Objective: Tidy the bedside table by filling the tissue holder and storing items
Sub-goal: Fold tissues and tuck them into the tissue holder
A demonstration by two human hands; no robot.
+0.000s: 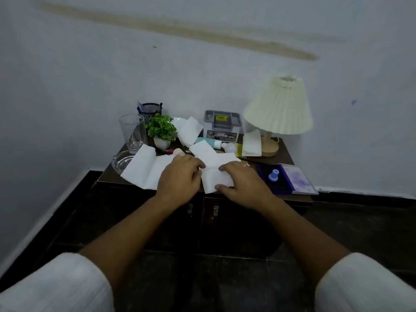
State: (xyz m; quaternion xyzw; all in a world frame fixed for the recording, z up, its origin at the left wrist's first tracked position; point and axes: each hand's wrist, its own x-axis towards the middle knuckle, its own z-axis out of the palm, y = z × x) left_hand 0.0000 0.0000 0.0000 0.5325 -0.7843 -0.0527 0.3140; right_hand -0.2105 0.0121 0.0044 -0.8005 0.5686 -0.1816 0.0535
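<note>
Tissue lying at bedside table front edge, held between both hands, left hand curled over its left edge, right hand pinching its right side with thumb and fingers, unfolded tissues just left

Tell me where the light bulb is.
In the head view, the light bulb lies right of centre, between the teal tube and the folded tissue beside the lamp.

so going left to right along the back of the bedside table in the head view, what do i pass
drinking glass → small potted plant → grey organiser box → pleated table lamp
</note>
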